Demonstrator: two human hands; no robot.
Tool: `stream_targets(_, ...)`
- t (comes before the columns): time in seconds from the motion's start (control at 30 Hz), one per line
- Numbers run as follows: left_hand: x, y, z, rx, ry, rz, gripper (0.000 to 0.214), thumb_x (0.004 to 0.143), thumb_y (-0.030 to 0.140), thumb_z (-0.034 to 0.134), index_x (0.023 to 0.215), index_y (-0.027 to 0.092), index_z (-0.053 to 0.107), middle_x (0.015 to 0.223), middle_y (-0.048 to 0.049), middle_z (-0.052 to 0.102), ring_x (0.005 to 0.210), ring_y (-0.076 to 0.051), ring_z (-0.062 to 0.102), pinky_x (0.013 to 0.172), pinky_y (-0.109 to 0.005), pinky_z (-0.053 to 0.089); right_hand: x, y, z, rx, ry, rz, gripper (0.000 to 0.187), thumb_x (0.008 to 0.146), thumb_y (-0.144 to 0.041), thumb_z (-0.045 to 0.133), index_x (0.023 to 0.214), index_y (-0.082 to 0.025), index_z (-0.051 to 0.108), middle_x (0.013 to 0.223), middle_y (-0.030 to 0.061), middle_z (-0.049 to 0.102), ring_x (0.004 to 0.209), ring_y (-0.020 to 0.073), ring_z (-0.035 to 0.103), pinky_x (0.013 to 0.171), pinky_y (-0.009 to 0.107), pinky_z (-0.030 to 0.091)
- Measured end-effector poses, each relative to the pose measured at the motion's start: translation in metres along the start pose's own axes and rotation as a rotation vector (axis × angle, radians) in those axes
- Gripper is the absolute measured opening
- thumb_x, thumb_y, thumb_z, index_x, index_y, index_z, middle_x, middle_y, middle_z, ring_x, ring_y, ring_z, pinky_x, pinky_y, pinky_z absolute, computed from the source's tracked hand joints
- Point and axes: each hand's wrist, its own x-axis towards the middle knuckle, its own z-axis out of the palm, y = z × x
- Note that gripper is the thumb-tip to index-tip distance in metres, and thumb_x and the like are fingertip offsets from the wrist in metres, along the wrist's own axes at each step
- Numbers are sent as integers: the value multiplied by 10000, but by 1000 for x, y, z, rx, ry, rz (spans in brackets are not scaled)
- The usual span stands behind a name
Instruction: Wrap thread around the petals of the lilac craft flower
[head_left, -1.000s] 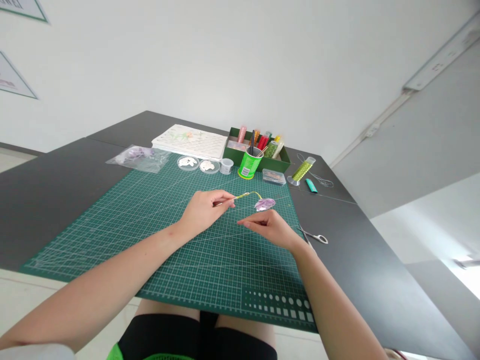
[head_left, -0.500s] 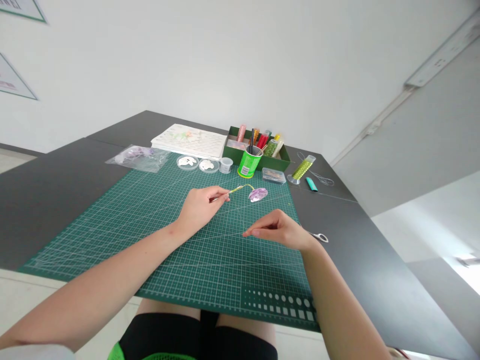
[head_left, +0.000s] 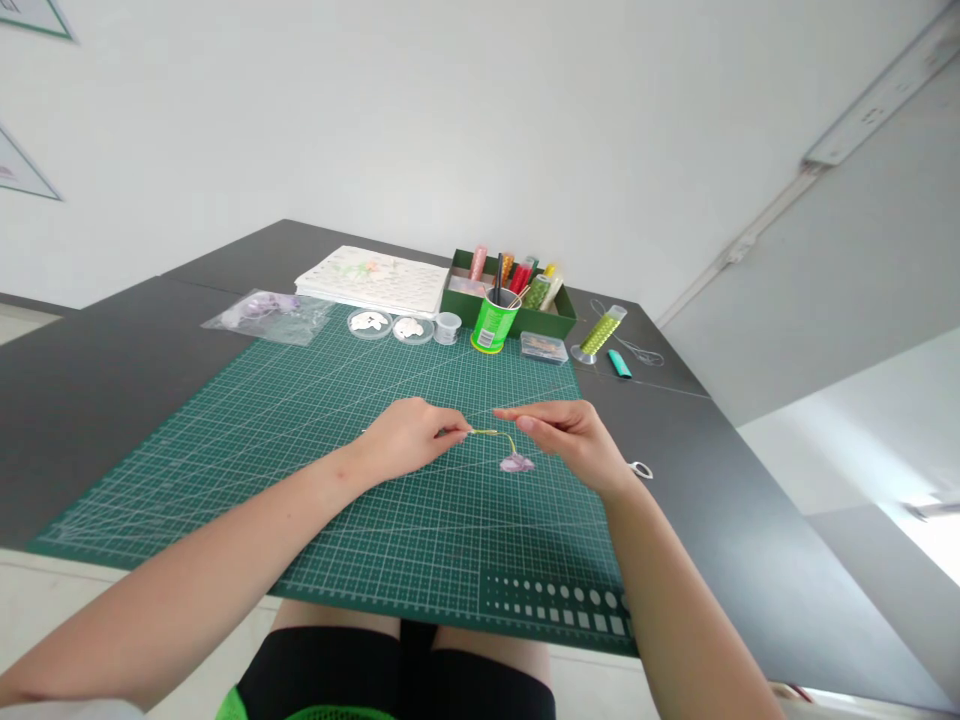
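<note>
Carefully held the stem [head_left: 489,432] in the left hand [head_left: 409,440], pinched narrow between thumb and finger, above the middle of the mat [head_left: 427,545]. Had the flower [head_left: 517,463] on the far side of 1 downward bend, right of that pinch and below the right hand [head_left: 574,437]. Could not tell about contact between flower and mat. Held the right hand close by, index finger stretched out with thumb just under it, near the stem and apart from the flower. Could not tell about anything thin between those 2 digits, nor whether fully closed. Called, by judgement, for a light but firm pinch on the left: tight enough against twisting, soft enough against flattening. Probably went best with any right-hand contact near the pinched part, for less wobble at the bend. Needed small, even finger movements rather than a sharp tug, likely to kink the stem. Also needed clearance between right thumb and flower, probably flimsy and easy to crease. Gained from a low, level hold, in good sight over the mat. Had the scissors [head_left: 642,469] partly hidden behind the right forearm, with the spool [head_left: 600,333], the cup [head_left: 495,325] and 2 dishes [head_left: 369,323] well beyond both hands.
</note>
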Motion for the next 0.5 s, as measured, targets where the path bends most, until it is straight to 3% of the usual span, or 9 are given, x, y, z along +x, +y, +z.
stream_targets(0.33, -2, 4, 1, 2, -80, 112, 231, 988, 262, 579, 1018, 261, 809, 906, 9, 816, 746, -189, 741, 638, -275, 432, 8, 13, 9, -47, 160, -29, 359, 884, -465, 670, 1060, -200, 836, 631, 48, 677, 653, 186, 613, 503, 268, 415)
stream_targets(0.5, -3, 8, -2, -15, -101, 157, 236, 1005, 272, 563, 1047, 260, 795, 979, 31, 817, 794, -181, 757, 675, -272, 461, 11, 19, 13, -82, 211, -13, 377, 901, -462, 647, 1096, -192, 823, 766, 71, 759, 759, 222, 686, 547, 283, 486)
